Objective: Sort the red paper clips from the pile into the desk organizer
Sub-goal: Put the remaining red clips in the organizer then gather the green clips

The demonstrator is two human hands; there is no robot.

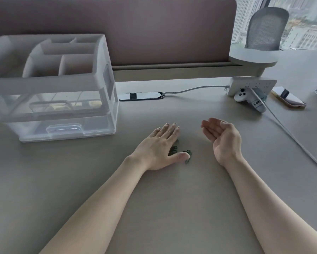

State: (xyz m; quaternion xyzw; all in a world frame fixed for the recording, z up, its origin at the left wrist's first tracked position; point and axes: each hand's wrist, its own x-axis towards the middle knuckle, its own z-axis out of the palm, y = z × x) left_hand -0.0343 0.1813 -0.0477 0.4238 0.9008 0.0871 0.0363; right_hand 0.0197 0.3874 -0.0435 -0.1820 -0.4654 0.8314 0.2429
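Note:
My left hand (161,145) lies flat, palm down, on the desk, partly covering a small pile of paper clips (188,153). The clips that show beside the thumb look dark green; I see no red one. My right hand (221,138) is held palm up just to the right of the pile, fingers loosely curled and nothing in it. The white desk organizer (106,99) stands at the left, with open compartments on top and clear drawers below, both drawers closed.
A white power strip (253,85) with a cable, a white controller (249,100) and a phone (289,98) lie at the back right. A dark oval cable port (141,96) sits beside the organizer. A partition and an office chair (266,28) stand behind the desk.

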